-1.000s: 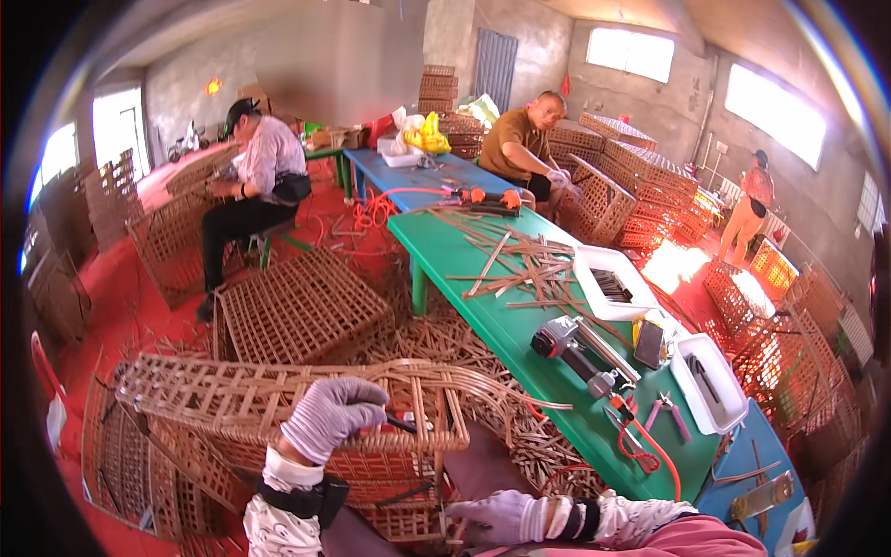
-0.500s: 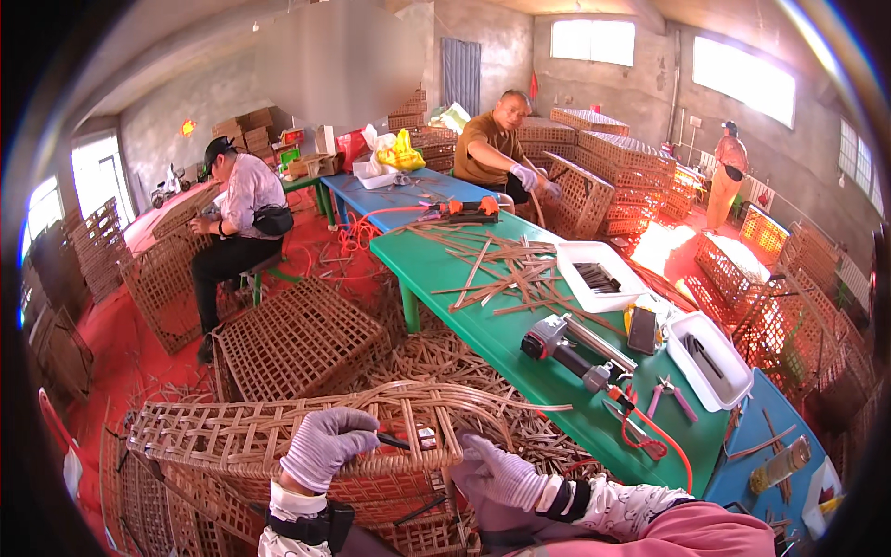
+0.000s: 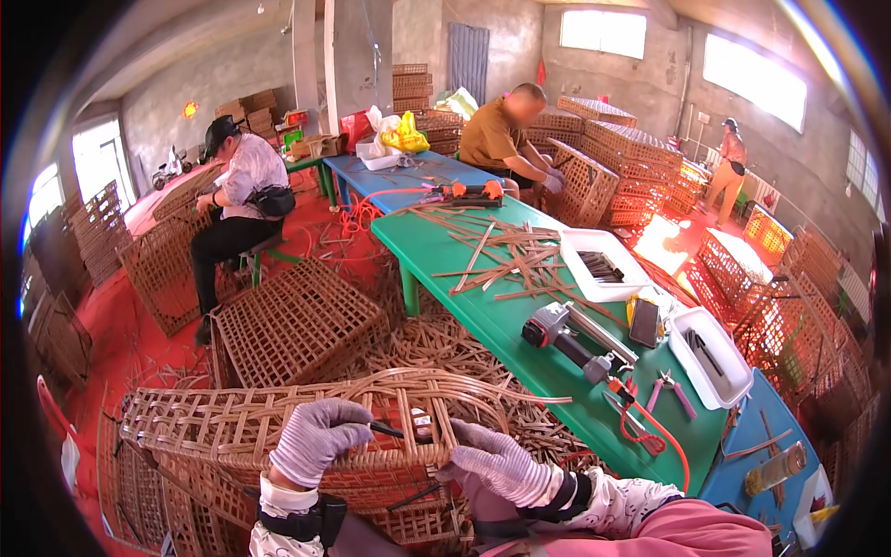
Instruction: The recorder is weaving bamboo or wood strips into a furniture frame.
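Observation:
A brown woven basket (image 3: 213,429) lies in front of me, with loose cane ends running off to the right over its upper edge. My left hand (image 3: 320,441), in a striped pale glove, is closed on a short dark strip (image 3: 386,429) by an opening in the weave. My right hand (image 3: 497,462), gloved too, grips the rim at the basket's right corner, thumb and fingers around it. A second dark strip (image 3: 415,497) sits lower on the basket wall. A small pale object (image 3: 422,422) shows through the opening, too small to name.
To the right stands a green table (image 3: 455,288) with loose cane strips, a nail gun (image 3: 568,343), pliers (image 3: 670,395) and a white tray (image 3: 710,357) holding dark strips. Another woven basket (image 3: 302,320) is ahead, amid cane scraps. Co-workers (image 3: 501,139) sit beyond.
My right hand has risen to the basket's rim and closed on it. My left hand with the dark strip has shifted slightly left. The co-worker in brown has bent down over a basket.

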{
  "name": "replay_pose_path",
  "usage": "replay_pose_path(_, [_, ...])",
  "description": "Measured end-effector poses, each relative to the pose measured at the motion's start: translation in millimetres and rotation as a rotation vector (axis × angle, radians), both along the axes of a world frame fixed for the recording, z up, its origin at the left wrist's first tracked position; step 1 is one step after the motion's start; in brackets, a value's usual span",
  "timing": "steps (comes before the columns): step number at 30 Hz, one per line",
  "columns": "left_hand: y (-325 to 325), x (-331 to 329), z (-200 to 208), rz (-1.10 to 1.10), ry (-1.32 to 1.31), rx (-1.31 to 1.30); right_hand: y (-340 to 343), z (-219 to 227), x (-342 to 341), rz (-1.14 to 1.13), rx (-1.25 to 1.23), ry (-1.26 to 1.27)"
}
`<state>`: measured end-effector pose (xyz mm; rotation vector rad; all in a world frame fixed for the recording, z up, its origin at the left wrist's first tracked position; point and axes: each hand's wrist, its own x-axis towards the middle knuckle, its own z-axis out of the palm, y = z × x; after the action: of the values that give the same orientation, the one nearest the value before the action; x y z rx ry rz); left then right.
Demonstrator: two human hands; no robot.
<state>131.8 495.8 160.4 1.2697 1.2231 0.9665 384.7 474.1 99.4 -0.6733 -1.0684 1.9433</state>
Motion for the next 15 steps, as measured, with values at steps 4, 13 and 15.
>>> replay_pose_path(4, [-7.2, -2.9, -0.9, 0.017, 0.012, 0.025, -1.0, 7.1, -6.1, 0.009, 0.034, -0.037])
replay_pose_path(13, [-20.1, -5.3, 0.5, 0.111, 0.164, 0.08, 4.0, 23.8, -17.7, -0.025, 0.046, -0.191])
replay_pose_path(15, [-23.8, -5.9, -6.6, 0.083, 0.063, 0.066, 1.3, 19.2, -13.1, -0.063, 0.095, -0.161])
